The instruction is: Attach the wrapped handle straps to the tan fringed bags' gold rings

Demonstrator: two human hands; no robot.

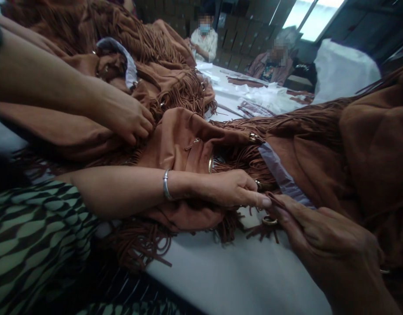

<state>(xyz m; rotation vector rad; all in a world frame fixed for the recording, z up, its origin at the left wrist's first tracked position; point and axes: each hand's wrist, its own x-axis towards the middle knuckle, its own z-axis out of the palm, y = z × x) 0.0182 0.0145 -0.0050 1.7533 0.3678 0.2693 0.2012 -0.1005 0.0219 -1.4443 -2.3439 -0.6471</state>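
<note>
Brown suede-like strap end (276,197) sits pinched between the fingers of both hands, the left hand (232,186) gripping it with thumb and curled fingers, the right hand (332,236) pressing it from the other side. A gold-coloured ring (270,220) hangs just below the grip. The left forearm, with a silver bracelet (166,184), lies across a fringed brown bag (175,144), which rests on the white counter (240,271) and has a metal zip pull. White wrapping (283,173) runs beside the right hand, and another brown bag (368,127) lies beyond. A co-worker's hand (125,113) rests among brown pieces at left. Stacked cartons (236,37) behind bear pale marks, too blurred to read.
</note>
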